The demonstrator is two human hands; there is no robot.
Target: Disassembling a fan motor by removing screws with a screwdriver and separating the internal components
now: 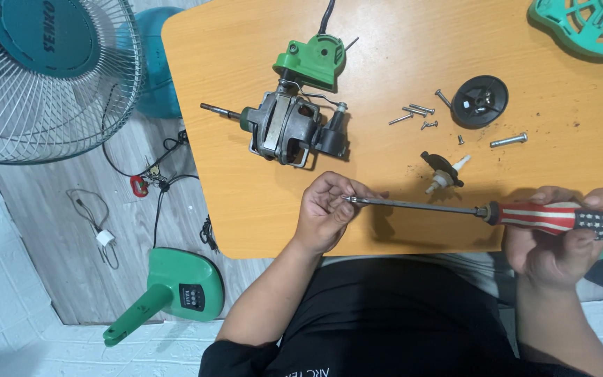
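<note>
My right hand (556,241) grips the red-and-white striped handle of a long screwdriver (560,216), held level over the near edge of the orange table (399,42). Its steel shaft (420,205) runs left to my left hand (329,209), whose fingers pinch something small at the tip; what it is cannot be made out. Just beyond my left hand lies a fan motor (287,126) with a shaft and a green plastic housing (312,61).
Several loose screws (413,115), a bolt (509,140), a black round cap (480,101), a small black-and-white knob part (443,173) and a teal plastic grille piece (587,24) lie on the table. On the floor at left: a fan guard (43,70), a green fan base (176,290), wires.
</note>
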